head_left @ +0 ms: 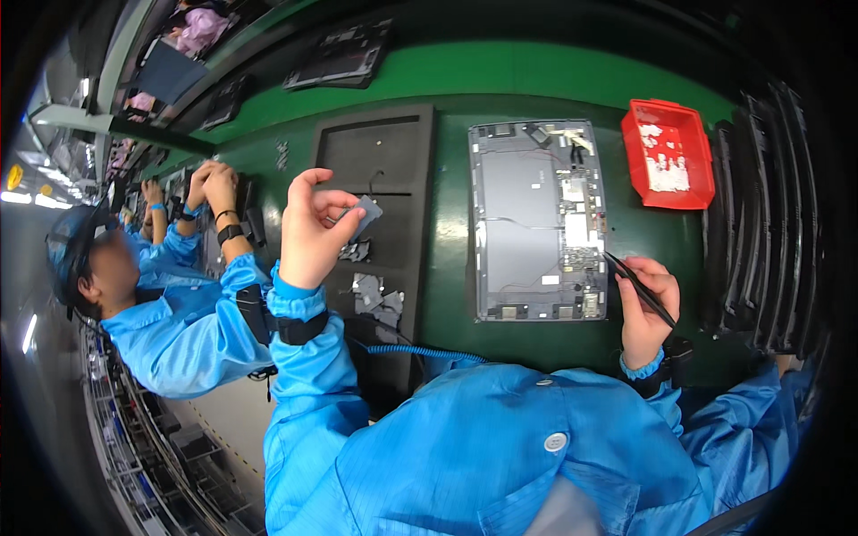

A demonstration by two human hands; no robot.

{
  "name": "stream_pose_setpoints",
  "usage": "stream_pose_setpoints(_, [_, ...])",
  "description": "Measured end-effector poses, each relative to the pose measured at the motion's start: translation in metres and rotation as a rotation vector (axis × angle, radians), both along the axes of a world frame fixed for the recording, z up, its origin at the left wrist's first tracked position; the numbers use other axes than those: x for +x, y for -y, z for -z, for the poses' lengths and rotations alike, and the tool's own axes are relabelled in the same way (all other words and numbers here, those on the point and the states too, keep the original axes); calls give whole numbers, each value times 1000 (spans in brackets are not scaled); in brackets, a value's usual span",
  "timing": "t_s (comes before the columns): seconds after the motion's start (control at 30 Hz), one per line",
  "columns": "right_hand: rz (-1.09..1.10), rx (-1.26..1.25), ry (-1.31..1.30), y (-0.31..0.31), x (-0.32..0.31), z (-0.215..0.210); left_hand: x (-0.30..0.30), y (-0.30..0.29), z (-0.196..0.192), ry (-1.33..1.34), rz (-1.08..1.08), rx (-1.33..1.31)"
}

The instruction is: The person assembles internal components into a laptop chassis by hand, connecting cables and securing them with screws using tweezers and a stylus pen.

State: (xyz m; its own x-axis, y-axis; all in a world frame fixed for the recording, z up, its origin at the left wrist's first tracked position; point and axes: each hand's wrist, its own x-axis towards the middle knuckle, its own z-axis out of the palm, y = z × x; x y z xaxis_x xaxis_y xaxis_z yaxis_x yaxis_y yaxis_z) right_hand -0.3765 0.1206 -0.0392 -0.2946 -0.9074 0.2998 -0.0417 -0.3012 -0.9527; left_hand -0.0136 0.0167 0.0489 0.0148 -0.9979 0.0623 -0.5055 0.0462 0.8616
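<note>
Electronics assembly line (green bench [536, 71], open tablet chassis [539, 220], blue-smocked workers)

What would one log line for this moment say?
left hand: holds grey pad | right hand: holds black tweezers | open tablet: on green bench

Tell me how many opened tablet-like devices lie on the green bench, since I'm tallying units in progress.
1 clearly: the opened device lies between the left hand and the right hand. Dark trays farther along the bench may hold more; too blurred to tell.

Bright overhead light, sharp centre, heavy fisheye bend w/ dark vignette at edges.
</note>
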Motion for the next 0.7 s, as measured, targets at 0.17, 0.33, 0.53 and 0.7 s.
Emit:
stream_pose_setpoints(0.17, [76,-23,81,27,4,-11,-56,32,-11,-222,332,77])
stream_pose_setpoints(0.33, [146,-15,120,64,13,-7,-150,70,-6,-399,472,350])
stream_pose_setpoints(0.53, [165,-40,-31,85,23,19,-193,105,47,-514,456,478])
stream_pose_setpoints(0.7, [187,-23,-174,89,22,19,-194,107,58,-705,414,522])
